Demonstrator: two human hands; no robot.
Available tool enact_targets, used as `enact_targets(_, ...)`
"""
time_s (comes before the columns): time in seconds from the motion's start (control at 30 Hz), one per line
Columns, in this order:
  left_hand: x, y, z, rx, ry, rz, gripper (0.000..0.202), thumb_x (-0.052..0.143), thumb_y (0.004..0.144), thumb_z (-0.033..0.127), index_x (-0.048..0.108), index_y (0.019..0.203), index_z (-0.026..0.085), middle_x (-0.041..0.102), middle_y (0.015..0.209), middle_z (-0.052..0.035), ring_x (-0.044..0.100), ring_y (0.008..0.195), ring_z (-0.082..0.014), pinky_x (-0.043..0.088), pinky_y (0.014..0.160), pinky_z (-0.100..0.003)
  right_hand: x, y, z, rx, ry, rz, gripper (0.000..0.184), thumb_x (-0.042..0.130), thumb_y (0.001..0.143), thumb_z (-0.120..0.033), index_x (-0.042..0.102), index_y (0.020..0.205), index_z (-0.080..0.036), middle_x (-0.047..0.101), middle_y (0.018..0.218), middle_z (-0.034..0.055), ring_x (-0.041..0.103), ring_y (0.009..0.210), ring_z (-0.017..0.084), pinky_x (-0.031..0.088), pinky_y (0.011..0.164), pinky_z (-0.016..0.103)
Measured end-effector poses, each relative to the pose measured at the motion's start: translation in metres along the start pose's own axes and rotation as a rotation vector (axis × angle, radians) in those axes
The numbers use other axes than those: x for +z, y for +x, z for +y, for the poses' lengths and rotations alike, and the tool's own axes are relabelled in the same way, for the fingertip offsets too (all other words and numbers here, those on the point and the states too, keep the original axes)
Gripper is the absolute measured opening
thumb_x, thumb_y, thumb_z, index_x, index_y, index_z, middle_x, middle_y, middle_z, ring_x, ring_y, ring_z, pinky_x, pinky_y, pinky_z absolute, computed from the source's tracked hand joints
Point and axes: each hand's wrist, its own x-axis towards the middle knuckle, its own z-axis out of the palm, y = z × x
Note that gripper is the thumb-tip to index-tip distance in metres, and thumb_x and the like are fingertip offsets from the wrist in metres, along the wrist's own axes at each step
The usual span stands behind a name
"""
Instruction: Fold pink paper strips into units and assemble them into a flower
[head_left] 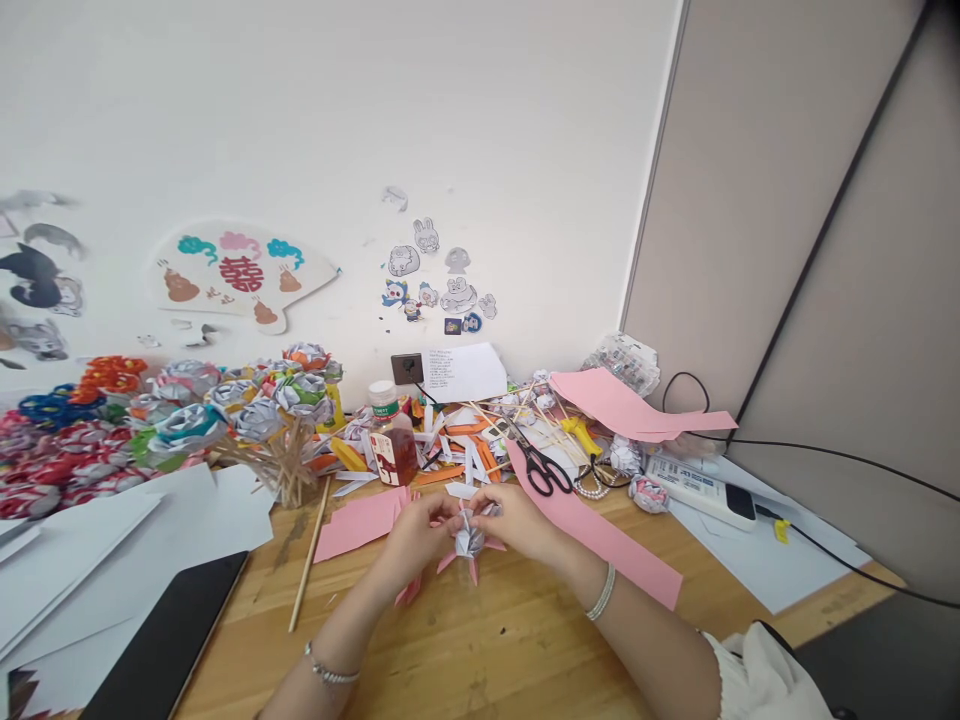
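Observation:
Between my two hands is a small paper flower [469,540], whitish-grey in the middle with pink pointed strips sticking out below. My left hand [426,532] pinches its left side with thumb and fingers. On the other side, the fingers of my right hand [511,515] are closed on its upper right part. Pink paper sheets [362,524] lie just left of my left hand, and some folded pink pieces show under it. A long pink strip [600,540] runs behind my right wrist. Black-handled scissors [541,468] rest on that strip's far end.
A bottle of reddish liquid [393,440] stands behind my hands, before a heap of paper scraps [469,445]. Paper flowers on sticks [255,410] crowd the left. A wooden stick [309,555], a black tablet-like slab [169,640] and a power strip [701,488] lie around.

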Motion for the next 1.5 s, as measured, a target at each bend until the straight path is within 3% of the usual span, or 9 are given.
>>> enact_targets(0.27, 0.004, -0.003, 0.0, 0.073, 0.107, 0.037, 0.012, 0.05, 0.069, 0.023, 0.056, 0.061, 0.018, 0.062, 0.062, 0.0005, 0.054, 0.061, -0.0153, 0.039, 0.056, -0.024, 0.003, 0.0, 0.006, 0.086, 0.088, -0.002, 0.009, 0.064, 0.064, -0.022, 0.062, 0.071, -0.017, 0.063, 0.074, 0.0006, 0.057, 0.07, 0.015, 0.043, 0.062, 0.025)
enact_targets(0.43, 0.0, -0.003, 0.003, 0.037, 0.03, -0.067, 0.011, 0.051, 0.068, 0.024, 0.059, 0.066, 0.017, 0.065, 0.066, -0.0009, 0.057, 0.064, -0.0157, 0.042, 0.06, -0.024, 0.007, -0.001, 0.005, 0.074, -0.009, 0.076, 0.005, 0.064, 0.065, -0.02, 0.061, 0.067, -0.017, 0.063, 0.07, 0.0002, 0.057, 0.068, 0.015, 0.043, 0.062, 0.025)
enact_targets(0.7, 0.005, -0.004, -0.009, 0.066, 0.024, -0.049, 0.009, 0.053, 0.065, 0.02, 0.053, 0.056, 0.017, 0.059, 0.058, 0.0018, 0.055, 0.059, -0.0145, 0.042, 0.057, -0.024, 0.008, -0.004, 0.002, 0.054, 0.011, -0.034, 0.009, 0.061, 0.065, -0.014, 0.063, 0.072, -0.018, 0.064, 0.075, 0.0004, 0.059, 0.072, 0.015, 0.043, 0.062, 0.024)
enact_targets(0.8, -0.004, -0.004, -0.005, 0.031, -0.086, -0.155, 0.008, 0.058, 0.064, 0.021, 0.054, 0.059, 0.017, 0.06, 0.062, 0.0012, 0.056, 0.063, -0.0145, 0.044, 0.062, -0.026, 0.007, -0.006, -0.002, 0.024, -0.045, -0.017, 0.006, 0.063, 0.063, -0.015, 0.064, 0.068, -0.018, 0.062, 0.073, 0.0008, 0.057, 0.072, 0.015, 0.042, 0.061, 0.024)
enact_targets(0.87, -0.012, -0.004, -0.001, -0.021, -0.203, -0.313, 0.012, 0.062, 0.064, 0.026, 0.058, 0.07, 0.016, 0.061, 0.069, -0.0001, 0.057, 0.068, -0.0155, 0.045, 0.064, -0.027, 0.005, -0.006, -0.004, 0.018, -0.06, 0.0, 0.006, 0.064, 0.062, -0.015, 0.064, 0.067, -0.018, 0.062, 0.074, 0.001, 0.057, 0.072, 0.015, 0.042, 0.061, 0.023)
enact_targets(0.97, -0.019, -0.003, -0.002, -0.074, -0.41, -0.351, 0.03, 0.06, 0.069, 0.036, 0.057, 0.093, 0.018, 0.062, 0.089, -0.0036, 0.057, 0.083, -0.0179, 0.045, 0.074, -0.031, 0.005, -0.006, -0.006, 0.017, -0.05, 0.032, 0.006, 0.063, 0.063, -0.012, 0.065, 0.066, -0.018, 0.06, 0.074, 0.0008, 0.056, 0.071, 0.014, 0.042, 0.063, 0.024)
enact_targets(1.03, -0.019, -0.001, -0.006, -0.074, -0.444, -0.371, 0.032, 0.057, 0.072, 0.041, 0.058, 0.095, 0.018, 0.062, 0.092, -0.0046, 0.057, 0.085, -0.0187, 0.045, 0.074, -0.031, 0.006, -0.005, -0.006, 0.001, -0.048, 0.047, 0.006, 0.064, 0.063, -0.012, 0.066, 0.065, -0.018, 0.058, 0.073, 0.0004, 0.056, 0.07, 0.013, 0.041, 0.064, 0.024)
enact_targets(1.2, -0.009, 0.005, -0.02, 0.01, -0.333, -0.262, 0.028, 0.058, 0.071, 0.042, 0.062, 0.072, 0.014, 0.061, 0.073, -0.0016, 0.055, 0.069, -0.015, 0.044, 0.063, -0.025, 0.008, -0.004, -0.003, -0.145, -0.067, 0.072, 0.008, 0.066, 0.064, -0.011, 0.067, 0.064, -0.019, 0.056, 0.066, 0.0, 0.054, 0.069, 0.013, 0.041, 0.063, 0.024)
enact_targets(1.5, -0.005, 0.006, -0.02, -0.034, -0.292, -0.177, 0.03, 0.059, 0.068, 0.044, 0.059, 0.066, 0.014, 0.056, 0.06, 0.0019, 0.052, 0.058, -0.0125, 0.042, 0.057, -0.024, -0.001, 0.0, -0.002, -0.585, -0.198, -0.046, 0.012, 0.058, 0.075, -0.014, 0.066, 0.067, -0.019, 0.061, 0.063, 0.0025, 0.051, 0.071, 0.015, 0.04, 0.068, 0.027)
